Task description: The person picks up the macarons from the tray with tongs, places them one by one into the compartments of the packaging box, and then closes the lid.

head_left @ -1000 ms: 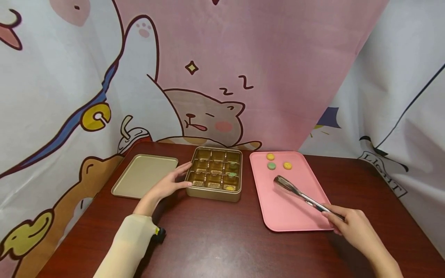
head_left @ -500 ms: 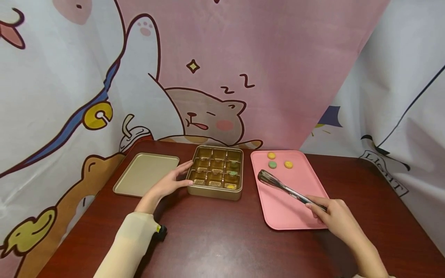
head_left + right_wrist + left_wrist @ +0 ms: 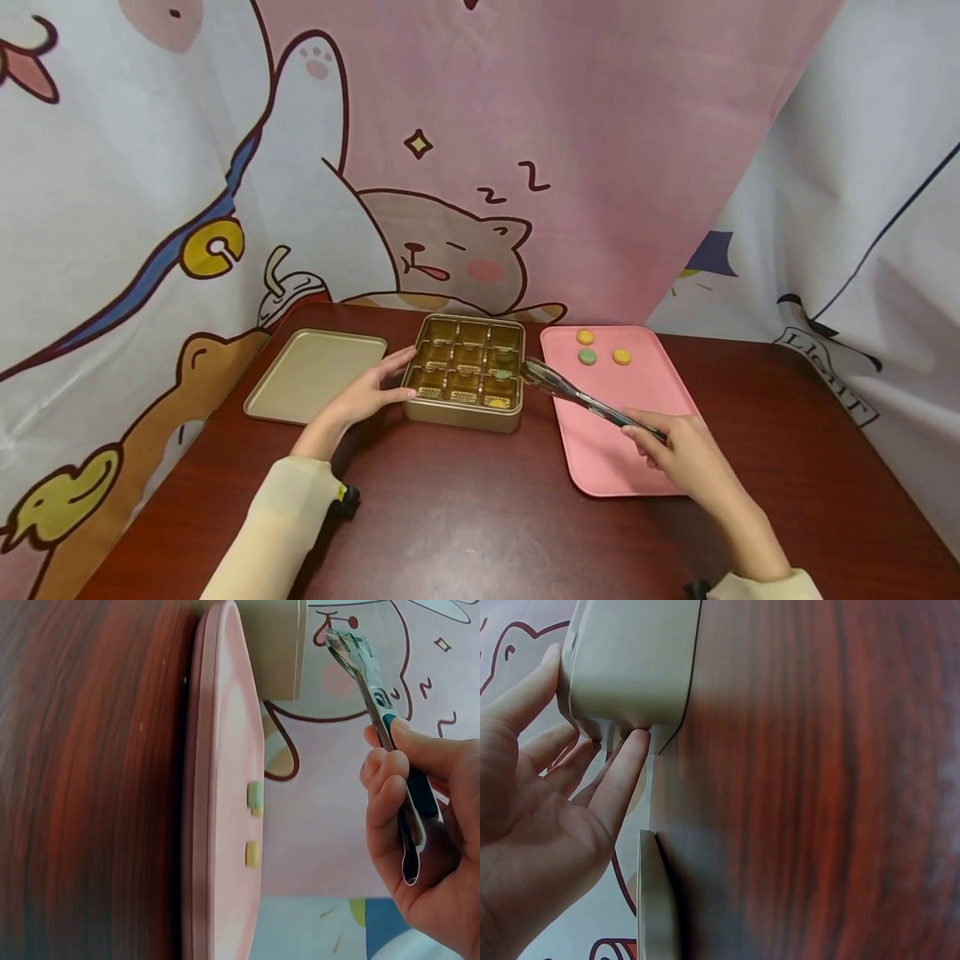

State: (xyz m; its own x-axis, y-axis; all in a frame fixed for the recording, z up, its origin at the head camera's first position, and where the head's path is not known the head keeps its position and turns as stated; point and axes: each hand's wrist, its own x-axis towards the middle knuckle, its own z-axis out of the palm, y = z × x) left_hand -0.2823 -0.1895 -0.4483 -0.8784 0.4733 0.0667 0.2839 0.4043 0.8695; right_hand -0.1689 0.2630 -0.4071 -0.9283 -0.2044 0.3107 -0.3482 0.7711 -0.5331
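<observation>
Here, right hand (image 3: 672, 450) grips tongs (image 3: 588, 403) aimed left at the box (image 3: 459, 416); left hand (image 3: 363, 402), fingers spread, touches its opposite side.

Cartoon-printed cloth (image 3: 615, 150) on 3 sides of a wood-grained table (image 3: 480, 517) suggests a curtained-off booth.

glossy metal tongs (image 3: 592, 404), smooth matt tin (image 3: 457, 415), shiny plastic insert (image 3: 472, 335), matt tray (image 3: 600, 458), wood-grain table (image 3: 480, 517), cloth backdrop (image 3: 615, 167)
</observation>
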